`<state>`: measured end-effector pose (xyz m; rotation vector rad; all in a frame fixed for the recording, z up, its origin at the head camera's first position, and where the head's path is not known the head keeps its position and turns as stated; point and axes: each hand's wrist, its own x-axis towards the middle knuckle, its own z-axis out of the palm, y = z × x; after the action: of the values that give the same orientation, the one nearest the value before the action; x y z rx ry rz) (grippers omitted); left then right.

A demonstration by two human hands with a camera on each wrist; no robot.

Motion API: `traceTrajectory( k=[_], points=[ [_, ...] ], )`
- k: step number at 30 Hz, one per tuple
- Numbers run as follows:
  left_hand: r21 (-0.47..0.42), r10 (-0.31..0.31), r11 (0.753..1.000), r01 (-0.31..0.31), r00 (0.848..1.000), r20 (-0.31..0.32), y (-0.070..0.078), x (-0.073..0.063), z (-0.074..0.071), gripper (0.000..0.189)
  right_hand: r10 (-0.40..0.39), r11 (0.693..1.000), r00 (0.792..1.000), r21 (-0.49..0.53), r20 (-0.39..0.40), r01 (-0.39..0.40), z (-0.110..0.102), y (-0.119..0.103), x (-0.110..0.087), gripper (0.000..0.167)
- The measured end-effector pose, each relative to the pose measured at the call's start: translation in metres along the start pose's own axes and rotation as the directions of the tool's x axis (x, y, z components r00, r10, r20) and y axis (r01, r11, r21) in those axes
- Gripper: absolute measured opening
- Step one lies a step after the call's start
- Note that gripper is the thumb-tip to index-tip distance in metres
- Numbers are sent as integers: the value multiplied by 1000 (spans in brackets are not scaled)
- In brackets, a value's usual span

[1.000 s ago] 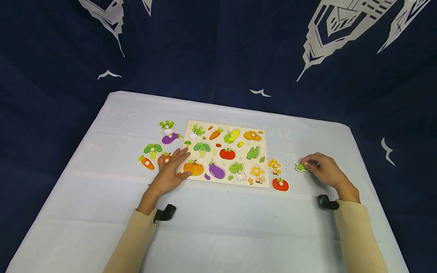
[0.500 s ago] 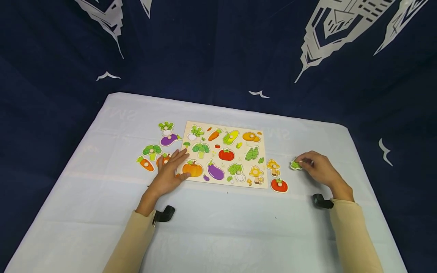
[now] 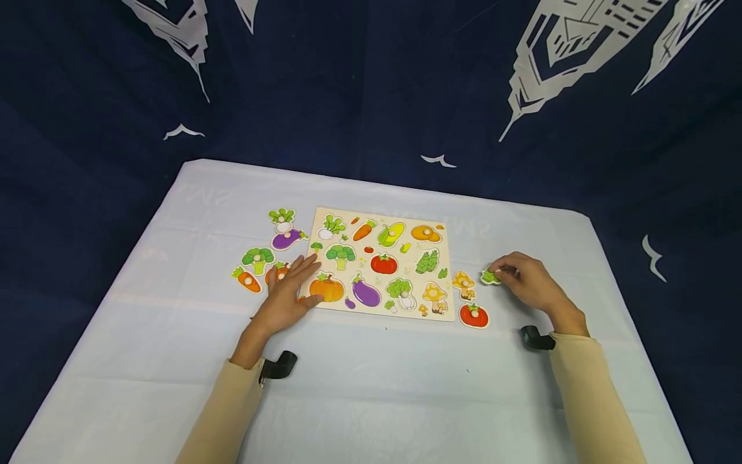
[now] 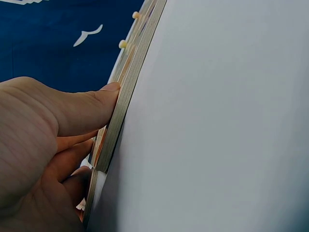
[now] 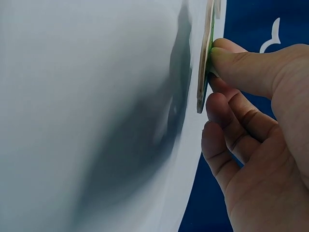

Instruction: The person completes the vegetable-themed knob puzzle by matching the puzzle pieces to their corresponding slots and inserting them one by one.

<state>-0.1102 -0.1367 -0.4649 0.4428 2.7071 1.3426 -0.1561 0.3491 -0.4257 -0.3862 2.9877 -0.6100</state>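
Note:
My right hand (image 3: pixel 529 283) pinches a green vegetable puzzle piece (image 3: pixel 489 276) between thumb and fingers, right of the board. In the right wrist view, the thin edge of this piece (image 5: pixel 205 63) shows just above the white surface, its shadow beside it. The left hand (image 3: pixel 284 299) rests with extended fingers on the left edge of the wooden vegetable puzzle board (image 3: pixel 400 316). Its thumb (image 4: pixel 96 108) touches the board's top in the left wrist view. Under these fingers, a pumpkin piece (image 3: pixel 281 271) is partly hidden.
Left of the board lie turnip (image 3: pixel 282 216), eggplant (image 3: pixel 284 240), broccoli (image 3: pixel 257 256) and carrot (image 3: pixel 248 281) pieces. On its right are a mushroom piece (image 3: pixel 463 281) and a tomato piece (image 3: pixel 476 318). A white cloth (image 3: pixel 371 399) covers the table; a dark blue curtain (image 3: pixel 324 77) hangs behind.
My right hand has slid left toward the board, carrying the green piece with it. The left hand stays in place on the board's edge.

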Motion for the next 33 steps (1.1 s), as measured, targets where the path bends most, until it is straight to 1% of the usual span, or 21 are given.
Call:
traceTrajectory(
  k=[13,21,24,30,33],
  points=[
    [12,-2,1000,2,1000,0,-1,-1,0,68,-12,1000,1000,21,1,12,6,-12,11,15],
    [10,5,1000,-5,1000,-2,0,0,-1,68,-79,997,997,24,0,79,5,-23,23,14],
    [15,4,1000,-4,1000,-5,0,1,-1,68,-87,996,996,31,8,87,5,-27,26,16],
    [15,-1,1000,1,1000,-2,1,1,-1,69,-77,996,996,42,40,76,7,-33,29,16],
    [13,-2,1000,2,1000,-2,1,1,-1,69,-91,995,995,48,47,89,7,-37,31,16]
  ],
)
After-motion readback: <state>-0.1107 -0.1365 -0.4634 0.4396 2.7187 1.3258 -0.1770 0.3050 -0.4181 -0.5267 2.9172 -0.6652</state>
